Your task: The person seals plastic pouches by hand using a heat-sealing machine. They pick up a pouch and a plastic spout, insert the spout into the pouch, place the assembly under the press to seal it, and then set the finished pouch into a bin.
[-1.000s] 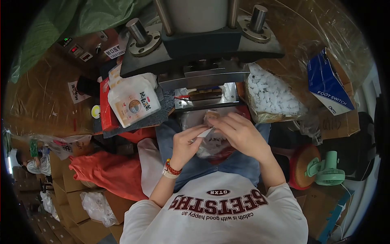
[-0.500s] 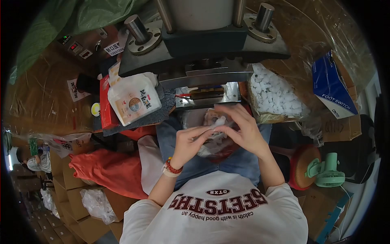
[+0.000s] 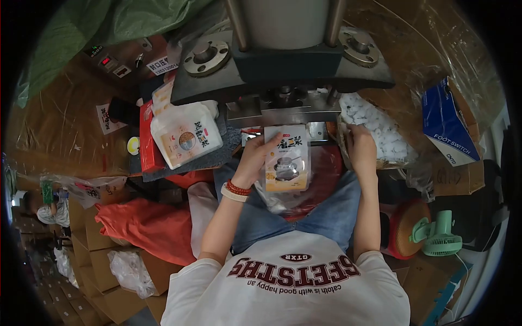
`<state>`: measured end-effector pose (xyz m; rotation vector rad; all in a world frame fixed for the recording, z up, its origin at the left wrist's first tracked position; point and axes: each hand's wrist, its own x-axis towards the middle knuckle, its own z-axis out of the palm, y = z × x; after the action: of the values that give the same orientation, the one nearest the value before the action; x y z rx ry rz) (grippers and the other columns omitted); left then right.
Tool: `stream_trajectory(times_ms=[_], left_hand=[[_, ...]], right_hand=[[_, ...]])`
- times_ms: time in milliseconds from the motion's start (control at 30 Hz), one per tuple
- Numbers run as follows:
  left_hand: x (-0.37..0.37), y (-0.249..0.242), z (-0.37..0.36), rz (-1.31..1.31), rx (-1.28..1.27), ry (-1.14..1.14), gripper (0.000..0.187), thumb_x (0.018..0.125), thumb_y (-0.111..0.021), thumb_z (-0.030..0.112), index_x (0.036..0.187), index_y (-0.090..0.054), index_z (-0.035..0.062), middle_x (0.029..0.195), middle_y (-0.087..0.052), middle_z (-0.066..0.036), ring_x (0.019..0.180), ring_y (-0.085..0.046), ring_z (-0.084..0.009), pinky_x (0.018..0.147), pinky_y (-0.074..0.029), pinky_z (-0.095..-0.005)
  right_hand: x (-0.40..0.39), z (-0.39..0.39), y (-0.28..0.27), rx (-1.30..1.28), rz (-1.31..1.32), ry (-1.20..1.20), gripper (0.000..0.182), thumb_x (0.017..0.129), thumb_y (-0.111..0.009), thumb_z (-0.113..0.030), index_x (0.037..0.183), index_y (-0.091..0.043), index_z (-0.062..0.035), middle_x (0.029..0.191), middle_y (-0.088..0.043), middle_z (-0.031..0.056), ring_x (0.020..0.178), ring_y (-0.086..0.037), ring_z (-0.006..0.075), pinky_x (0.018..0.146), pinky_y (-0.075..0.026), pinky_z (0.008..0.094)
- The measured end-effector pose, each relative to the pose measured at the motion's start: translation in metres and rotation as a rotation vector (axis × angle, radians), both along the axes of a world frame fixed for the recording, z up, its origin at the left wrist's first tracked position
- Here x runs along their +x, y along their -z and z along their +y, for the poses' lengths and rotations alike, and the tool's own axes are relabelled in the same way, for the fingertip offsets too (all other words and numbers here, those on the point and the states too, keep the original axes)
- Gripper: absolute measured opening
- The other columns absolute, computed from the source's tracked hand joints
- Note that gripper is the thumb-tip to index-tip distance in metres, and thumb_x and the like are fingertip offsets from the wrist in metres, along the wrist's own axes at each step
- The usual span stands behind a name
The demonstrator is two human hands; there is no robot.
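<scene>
My left hand [image 3: 256, 158] grips the left edge of a flat printed pouch [image 3: 286, 173], thumb lying across its front. The pouch is held face up in front of the press, its top end close to the metal jaw [image 3: 302, 115]. My right hand [image 3: 361, 148] is at the left edge of a bin of small white plastic pieces [image 3: 375, 127]. Its fingers are curled, and whatever lies between them is hidden. Below the pouch, clear plastic and a red surface [image 3: 321, 187] show between my knees.
The heavy press [image 3: 283, 60] spans the area ahead. Left of it, a stack of printed pouches [image 3: 187, 138] leans in a red box [image 3: 149, 141] on grey cloth. At right are a blue foot-switch box [image 3: 448, 122] and a green fan [image 3: 440, 233]. Another person [image 3: 54, 212] is far left.
My hands have parted from a small white piece over my lap. The left now holds the pouch up before the press; the right has moved to the bin. The press posts protrude less.
</scene>
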<state>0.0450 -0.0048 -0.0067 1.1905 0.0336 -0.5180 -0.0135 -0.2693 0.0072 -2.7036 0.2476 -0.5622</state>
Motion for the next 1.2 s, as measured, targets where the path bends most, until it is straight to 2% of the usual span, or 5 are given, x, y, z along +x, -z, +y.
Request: stream_trajectory(times_ms=[233,333,467,767,1200], left_hand=[[-0.015,-0.002,0.106,-0.924,1.825,-0.409,0.080,0.079,-0.069,0.047,0.143,-0.036,0.0110,0.147,-0.036,-0.014,0.138,-0.031,-0.0294,0.108,-0.019,-0.0576],[-0.040,0.011,0.132,-1.054,1.456,-0.124,0.062,0.078,-0.070,0.022,0.135,-0.049,0.0110,0.135,-0.053,-0.009,0.127,-0.047,-0.0279,0.103,-0.038,-0.0446],[-0.057,-0.016,0.122,-0.889,1.128,-0.355,0.037,0.069,-0.055,-0.006,0.099,-0.071,0.0081,0.095,-0.071,-0.008,0.093,-0.068,-0.0253,0.076,-0.054,-0.0324],[-0.084,-0.069,0.069,-1.335,1.046,-0.210,0.044,0.062,-0.058,-0.007,0.102,-0.069,0.0071,0.098,-0.071,-0.007,0.096,-0.067,-0.0251,0.081,-0.053,-0.0347],[-0.034,-0.010,0.002,0.009,-0.069,0.053,0.023,0.090,-0.066,0.016,0.101,-0.067,-0.0052,0.093,-0.070,-0.009,0.079,-0.066,-0.0111,0.067,-0.053,-0.0244]], right_hand=[[0.006,-0.008,-0.005,-0.124,-0.229,-0.108,0.022,0.083,-0.061,-0.007,0.104,-0.064,0.0010,0.090,-0.062,0.0153,0.085,-0.059,0.0319,0.073,-0.048,0.0398],[-0.009,0.015,-0.030,0.476,-0.339,-0.010,0.025,0.082,-0.065,-0.004,0.107,-0.065,-0.0003,0.088,-0.062,0.0139,0.076,-0.060,0.0258,0.068,-0.048,0.0333],[-0.039,0.066,-0.079,0.484,-0.267,-0.346,0.032,0.077,-0.071,0.000,0.109,-0.067,0.0003,0.084,-0.060,0.0100,0.072,-0.056,0.0178,0.069,-0.046,0.0290],[-0.037,0.106,-0.086,0.254,-0.247,-0.864,0.029,0.075,-0.071,-0.003,0.103,-0.067,-0.0026,0.090,-0.059,0.0088,0.084,-0.055,0.0257,0.075,-0.045,0.0337],[-0.020,0.033,-0.072,0.405,-0.211,-0.232,0.033,0.085,-0.065,-0.016,0.113,-0.060,0.0001,0.103,-0.060,0.0163,0.089,-0.058,0.0325,0.080,-0.046,0.0384]])
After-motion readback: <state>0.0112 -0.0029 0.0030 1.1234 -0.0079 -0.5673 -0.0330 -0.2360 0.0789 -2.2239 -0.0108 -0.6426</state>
